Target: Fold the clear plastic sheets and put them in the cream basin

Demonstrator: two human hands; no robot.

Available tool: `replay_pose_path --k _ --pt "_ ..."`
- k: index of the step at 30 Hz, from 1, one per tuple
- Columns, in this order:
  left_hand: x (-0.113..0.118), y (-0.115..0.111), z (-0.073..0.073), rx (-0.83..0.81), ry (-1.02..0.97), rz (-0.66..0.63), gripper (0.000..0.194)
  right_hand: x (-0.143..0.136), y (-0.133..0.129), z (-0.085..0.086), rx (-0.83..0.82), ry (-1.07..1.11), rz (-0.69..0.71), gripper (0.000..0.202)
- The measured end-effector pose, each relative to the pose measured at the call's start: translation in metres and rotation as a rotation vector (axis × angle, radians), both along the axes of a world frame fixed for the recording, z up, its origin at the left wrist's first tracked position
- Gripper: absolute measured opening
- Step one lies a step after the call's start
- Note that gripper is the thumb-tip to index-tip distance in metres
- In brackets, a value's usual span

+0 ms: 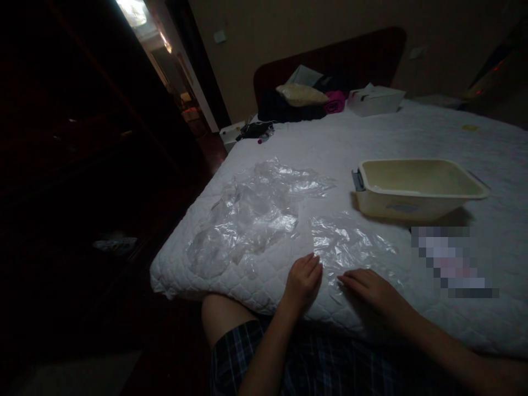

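Note:
A clear, crinkled plastic bag lies spread on the white quilted bed, close to its front edge. My left hand is at the bag's left edge, its fingers drawn together on the thin film. To the right, my right hand has its fingers pressed together over the bag's near part; the fingertips point left. Between the two hands the film shows small creases. Left of the bag, a larger heap of clear plastic film sprawls across the mattress.
A cream plastic bin with grey handles stands behind my right hand. A pixelated flat item lies right of the bag. Farther back are a white box, a pale pillow on dark fabric, and a magenta roll.

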State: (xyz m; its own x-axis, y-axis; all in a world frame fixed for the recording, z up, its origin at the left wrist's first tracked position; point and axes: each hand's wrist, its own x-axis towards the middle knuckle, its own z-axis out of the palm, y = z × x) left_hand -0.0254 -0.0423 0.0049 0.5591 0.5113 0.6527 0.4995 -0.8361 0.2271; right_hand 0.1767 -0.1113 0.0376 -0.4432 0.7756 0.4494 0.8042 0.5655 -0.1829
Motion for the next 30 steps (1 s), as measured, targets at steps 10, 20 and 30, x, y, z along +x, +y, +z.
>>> replay_pose_path --k 10,20,30 --pt "0.004 -0.005 -0.005 -0.015 0.039 -0.077 0.022 -0.017 -0.022 -0.017 0.157 -0.142 0.091 0.02" --pt "0.004 -0.005 -0.012 0.004 0.131 -0.039 0.02 -0.02 -0.022 -0.014 0.093 -0.071 0.034 0.022" --pt "0.004 -0.005 -0.013 -0.016 0.13 -0.055 0.022 -0.014 -0.024 -0.022 0.157 -0.153 0.077 0.034"
